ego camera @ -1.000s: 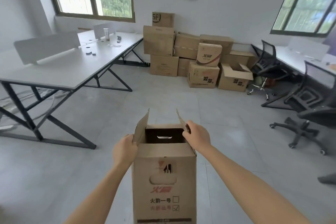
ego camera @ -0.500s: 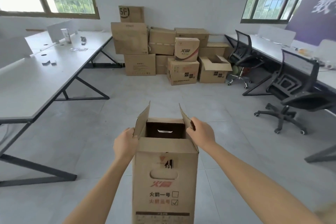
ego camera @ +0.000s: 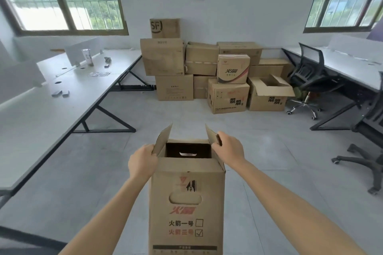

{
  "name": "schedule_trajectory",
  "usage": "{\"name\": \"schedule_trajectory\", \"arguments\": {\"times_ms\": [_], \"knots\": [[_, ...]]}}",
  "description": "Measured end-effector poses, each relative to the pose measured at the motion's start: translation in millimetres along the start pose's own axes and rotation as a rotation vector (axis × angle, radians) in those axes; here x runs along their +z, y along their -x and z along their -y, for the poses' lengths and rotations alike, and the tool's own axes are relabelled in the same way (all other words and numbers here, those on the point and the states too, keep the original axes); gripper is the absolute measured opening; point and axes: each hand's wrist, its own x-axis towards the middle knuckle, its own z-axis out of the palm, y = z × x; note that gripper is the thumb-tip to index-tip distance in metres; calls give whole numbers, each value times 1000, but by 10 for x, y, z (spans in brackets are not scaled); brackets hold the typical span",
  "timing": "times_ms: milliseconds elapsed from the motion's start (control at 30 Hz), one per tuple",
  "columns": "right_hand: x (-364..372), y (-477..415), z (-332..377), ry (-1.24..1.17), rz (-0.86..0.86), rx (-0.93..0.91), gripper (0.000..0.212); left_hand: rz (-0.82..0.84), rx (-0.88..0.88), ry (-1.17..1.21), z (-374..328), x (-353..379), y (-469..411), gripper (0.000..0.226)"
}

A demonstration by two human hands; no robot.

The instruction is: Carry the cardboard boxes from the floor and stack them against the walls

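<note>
The left hand (ego camera: pixel 143 163) and right hand (ego camera: pixel 227 151) grip the box (ego camera: pixel 186 203) at its flaps; the stack (ego camera: pixel 207 72) is now nearer and centred, so delivery proceeds.

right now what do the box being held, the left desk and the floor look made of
Held box: brown cardboard, matt; raw flap edges and a punched handle slot show it.
Desk: smooth pale top, probably laminate, on dark legs that look like painted metal.
Floor: grey tiles with a slight sheen; thin joint lines show.
</note>
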Motion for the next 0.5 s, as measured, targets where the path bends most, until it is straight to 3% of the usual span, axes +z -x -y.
{"name": "schedule_trajectory", "arguments": {"times_ms": [200,367,500], "knots": [[373,-1137,140,4,6,-75,16,-85,-41,53,245,208,-1036,23],[738,-2139,297,78,17,-128,37,-68,-42,54,430,423,-2050,32],[982,-2941,457,93,40,-114,39,-3,-37,44,538,536,-2935,35]]}}
